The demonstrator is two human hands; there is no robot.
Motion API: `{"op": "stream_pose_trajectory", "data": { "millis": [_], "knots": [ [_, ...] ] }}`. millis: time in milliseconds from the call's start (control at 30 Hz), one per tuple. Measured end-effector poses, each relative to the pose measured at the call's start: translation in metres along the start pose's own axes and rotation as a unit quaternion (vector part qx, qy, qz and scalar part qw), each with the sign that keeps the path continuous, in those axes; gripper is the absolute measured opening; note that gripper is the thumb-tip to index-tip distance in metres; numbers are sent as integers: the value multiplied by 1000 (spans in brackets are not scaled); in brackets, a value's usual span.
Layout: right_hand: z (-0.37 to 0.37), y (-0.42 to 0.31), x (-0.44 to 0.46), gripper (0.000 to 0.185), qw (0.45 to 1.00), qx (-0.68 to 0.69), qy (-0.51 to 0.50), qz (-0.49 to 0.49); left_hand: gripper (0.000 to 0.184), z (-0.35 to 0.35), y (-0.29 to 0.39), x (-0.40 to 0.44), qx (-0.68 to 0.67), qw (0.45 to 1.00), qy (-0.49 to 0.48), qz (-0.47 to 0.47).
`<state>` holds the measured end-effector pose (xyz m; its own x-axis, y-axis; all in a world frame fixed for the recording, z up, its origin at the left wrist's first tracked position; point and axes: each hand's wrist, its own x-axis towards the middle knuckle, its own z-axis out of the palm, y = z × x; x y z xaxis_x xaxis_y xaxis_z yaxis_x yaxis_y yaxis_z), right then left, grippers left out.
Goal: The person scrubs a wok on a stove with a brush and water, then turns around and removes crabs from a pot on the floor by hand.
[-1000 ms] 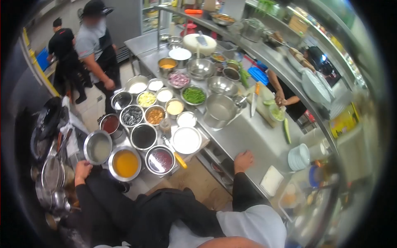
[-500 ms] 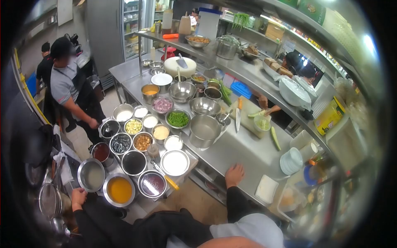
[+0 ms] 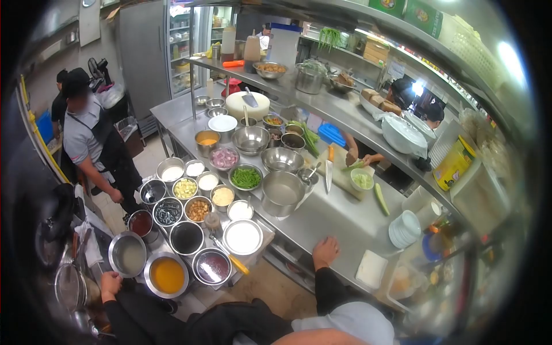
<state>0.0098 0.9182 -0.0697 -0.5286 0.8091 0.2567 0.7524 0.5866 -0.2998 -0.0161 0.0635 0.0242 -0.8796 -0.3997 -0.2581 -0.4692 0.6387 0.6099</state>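
My left hand (image 3: 111, 283) is at the lower left, fingers curled, just below the steel pot of cloudy liquid (image 3: 128, 255). Whatever is inside those fingers, if anything, is hidden. Beside that pot stands a pan of orange liquid (image 3: 167, 274). My right hand (image 3: 326, 252) leans on the near edge of the steel counter (image 3: 356, 233), fingers laid on the metal and holding nothing. To its right lies a folded white cloth (image 3: 371, 268).
Several ingredient containers crowd the left counter, including green beans (image 3: 246, 178) and sliced onions (image 3: 224, 158). A knife (image 3: 329, 167) lies by the cutting board (image 3: 347, 184), where another person's hands (image 3: 355, 162) handle a green vegetable. A person in an apron (image 3: 92, 138) stands left. An overhead shelf (image 3: 322, 95) crosses above.
The view has shifted slightly. My left hand sits a little lower, farther from the pot's rim. My right hand stays on the counter edge. The other person's hands have moved at the board.
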Motion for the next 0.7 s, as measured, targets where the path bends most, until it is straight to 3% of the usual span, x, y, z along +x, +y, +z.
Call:
{"op": "stream_pose_trajectory", "data": {
  "millis": [300,433,500,600,700],
  "knots": [
    [-2,-2,0,44,1000,-5,-3,6,27,0,9,-7,7,1000,15,11],
    [2,5,2,49,1000,-10,-8,-5,26,-2,1,4,20,999,-26,3],
    [39,23,5,50,996,-44,74,-34,23,0,-19,17,-25,998,-52,-1],
    [25,16,5,48,997,-72,39,-5,22,-2,-26,23,-77,994,-67,-25],
    [15,9,4,46,1000,-24,12,6,20,-1,-29,25,-41,997,-58,-11]
  ]
}}
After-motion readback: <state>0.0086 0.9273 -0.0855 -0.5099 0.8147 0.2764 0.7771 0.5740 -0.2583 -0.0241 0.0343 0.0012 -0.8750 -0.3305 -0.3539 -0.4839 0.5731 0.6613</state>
